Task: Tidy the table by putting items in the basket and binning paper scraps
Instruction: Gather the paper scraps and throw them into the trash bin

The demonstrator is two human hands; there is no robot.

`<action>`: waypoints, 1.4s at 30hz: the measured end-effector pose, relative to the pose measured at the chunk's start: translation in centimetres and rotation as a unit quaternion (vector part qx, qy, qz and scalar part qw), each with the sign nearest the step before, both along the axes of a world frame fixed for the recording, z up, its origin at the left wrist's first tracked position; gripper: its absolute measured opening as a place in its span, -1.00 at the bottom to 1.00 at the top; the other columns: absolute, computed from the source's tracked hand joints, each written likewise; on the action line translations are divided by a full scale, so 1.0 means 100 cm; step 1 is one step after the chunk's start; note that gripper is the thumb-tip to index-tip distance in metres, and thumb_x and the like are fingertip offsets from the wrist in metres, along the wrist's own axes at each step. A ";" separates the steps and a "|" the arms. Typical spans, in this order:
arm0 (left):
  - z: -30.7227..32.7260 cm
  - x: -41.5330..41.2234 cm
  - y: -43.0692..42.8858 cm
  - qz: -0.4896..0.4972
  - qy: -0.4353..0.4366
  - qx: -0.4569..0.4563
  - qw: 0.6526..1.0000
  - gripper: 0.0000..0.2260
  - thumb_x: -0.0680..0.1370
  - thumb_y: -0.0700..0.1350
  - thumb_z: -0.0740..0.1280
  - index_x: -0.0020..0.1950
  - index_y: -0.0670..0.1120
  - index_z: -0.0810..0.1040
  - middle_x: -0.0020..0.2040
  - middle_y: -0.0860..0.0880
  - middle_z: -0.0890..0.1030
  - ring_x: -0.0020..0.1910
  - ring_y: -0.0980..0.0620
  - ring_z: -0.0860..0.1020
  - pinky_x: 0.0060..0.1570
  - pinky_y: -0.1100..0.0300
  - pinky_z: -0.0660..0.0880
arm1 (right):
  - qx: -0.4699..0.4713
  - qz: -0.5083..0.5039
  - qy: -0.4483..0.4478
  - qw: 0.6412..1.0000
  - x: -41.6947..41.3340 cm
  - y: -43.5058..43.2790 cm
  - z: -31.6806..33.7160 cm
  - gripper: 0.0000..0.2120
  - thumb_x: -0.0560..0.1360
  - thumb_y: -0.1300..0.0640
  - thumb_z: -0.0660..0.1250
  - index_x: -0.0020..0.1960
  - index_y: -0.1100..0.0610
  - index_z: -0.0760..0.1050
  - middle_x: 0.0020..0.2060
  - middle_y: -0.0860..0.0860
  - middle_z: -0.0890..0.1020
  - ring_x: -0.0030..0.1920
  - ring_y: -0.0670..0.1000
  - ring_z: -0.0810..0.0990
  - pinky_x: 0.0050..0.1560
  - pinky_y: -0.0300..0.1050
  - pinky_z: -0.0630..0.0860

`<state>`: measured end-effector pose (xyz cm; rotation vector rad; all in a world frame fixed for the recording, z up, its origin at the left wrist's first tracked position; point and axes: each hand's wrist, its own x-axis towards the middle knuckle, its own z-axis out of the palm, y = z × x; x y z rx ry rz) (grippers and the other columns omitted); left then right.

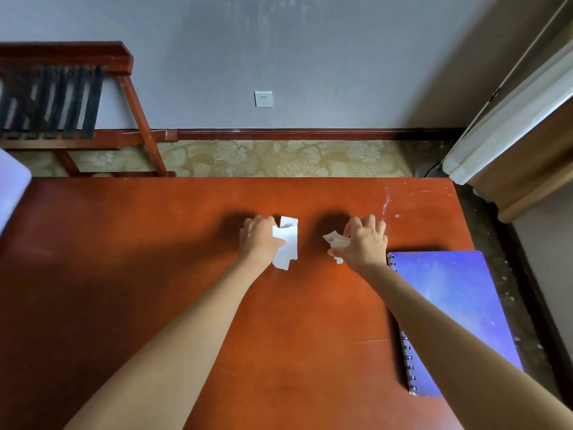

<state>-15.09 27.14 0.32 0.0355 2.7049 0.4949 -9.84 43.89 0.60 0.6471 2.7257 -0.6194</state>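
Both your hands are out mid-table [155, 243], near the far half.

Your left hand [260, 240] is knuckles up, fingers curled down, with the thumb laid across a flat scrap [289, 240]. It's pinching the scrap's left edge. The scrap is white, notched at the top and stepped at the bottom. Its left side is under the hand, and I can't tell whether it lies flat on the wood or is lifted a bit.

Your right hand [364, 243] is clawed, fingertips pointing down, gripping a crumpled scrap [334, 238] between thumb and fingers. Only the scrap's left end sticks out; the rest is hidden under the palm. A small white bit [339, 260] shows just below the thumb. I can't tell whether it's part of that scrap or a separate piece on the table.

The two scraps are apart, with bare wood between them.

The notebook [459, 305], with a blue starry cover and its spiral on the left, lies at the right edge of the table, just beside your right wrist. Your forearm covers its near corner.

A pale thing [12, 187] at the left edge is blurred and cut off by the frame, so I can't identify it.

Past the table there's patterned carpet [279, 158], a wooden rack [71, 103] cut off on the left, a wall socket [263, 99] and a curtain [511, 119] on the right.
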 end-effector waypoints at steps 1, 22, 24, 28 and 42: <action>-0.001 0.004 -0.001 0.013 0.001 0.016 1.000 -0.75 0.52 -0.11 0.35 0.16 -0.18 0.50 0.21 -0.15 0.49 0.28 -0.13 0.37 0.17 0.09 0.35 | -0.012 -0.002 -0.003 1.000 0.002 0.000 0.000 -0.52 0.32 0.03 0.50 0.13 0.19 0.43 0.15 0.11 0.45 0.24 0.15 0.32 0.18 -0.03 0.29; 0.013 0.062 -0.032 0.227 0.014 0.245 0.942 -0.78 0.46 -0.26 0.39 0.09 -0.24 0.51 -0.08 -0.05 0.49 -0.11 -0.02 0.48 -0.37 0.33 0.38 | -0.328 -0.152 -0.008 0.932 0.033 -0.012 0.010 -0.96 0.43 0.26 0.40 -0.19 0.17 0.56 -0.22 0.13 0.60 -0.29 0.06 0.51 -0.40 -0.20 0.37; 0.019 0.067 -0.038 0.233 0.014 0.255 0.938 -0.79 0.46 -0.26 0.39 0.08 -0.23 0.52 -0.08 -0.06 0.50 -0.11 -0.03 0.48 -0.36 0.33 0.38 | -0.337 -0.143 -0.017 0.930 0.037 -0.019 0.011 -0.87 0.43 0.26 0.39 -0.27 0.12 0.54 -0.19 0.14 0.62 -0.26 0.07 0.53 -0.44 -0.21 0.36; 0.028 0.078 -0.058 0.264 0.018 0.287 0.920 -0.85 0.45 -0.28 0.39 -0.02 -0.17 0.50 -0.10 -0.09 0.52 -0.12 -0.06 0.50 -0.36 0.30 0.36 | -0.349 -0.142 -0.019 0.926 0.044 -0.045 0.018 -0.84 0.43 0.26 0.39 -0.28 0.08 0.50 -0.17 0.13 0.62 -0.31 0.06 0.54 -0.59 -0.36 0.37; 0.087 0.137 -0.316 0.331 0.061 0.353 0.873 -0.88 0.47 -0.32 0.33 -0.05 -0.18 0.44 -0.12 -0.10 0.50 -0.18 -0.02 0.46 -0.46 0.35 0.36 | -0.352 -0.115 0.004 0.929 0.087 -0.313 0.057 -0.86 0.42 0.16 0.40 -0.30 0.05 0.53 -0.38 -0.03 0.53 -0.45 -0.10 0.45 -0.61 -0.41 0.34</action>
